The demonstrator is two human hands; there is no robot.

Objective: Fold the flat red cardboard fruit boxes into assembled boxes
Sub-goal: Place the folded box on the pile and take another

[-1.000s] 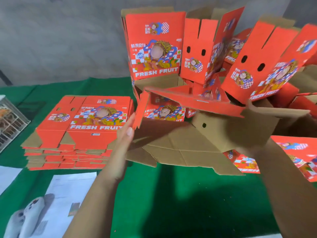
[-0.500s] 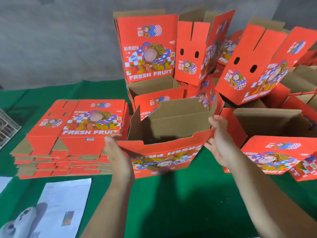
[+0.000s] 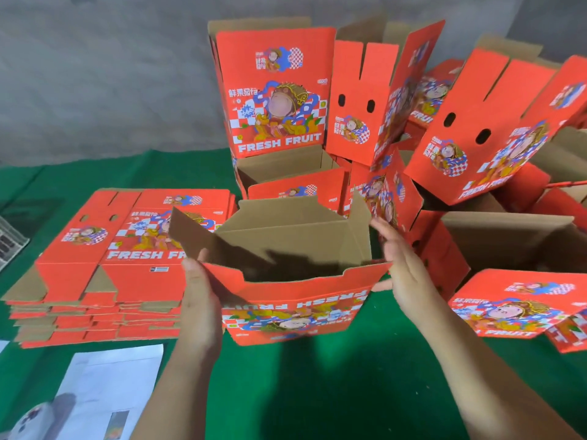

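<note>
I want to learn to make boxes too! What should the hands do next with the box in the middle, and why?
Probably fold the left brown flap inward. The box is already opened into shape, but that flap sticks out and another on the right stands up. The left hand holds the corner just under it; the right hand lies open by the other side.

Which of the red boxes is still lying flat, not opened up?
The stack of flat boxes on the left of the green table; every other box, including the one between the hands, is opened up.
</note>
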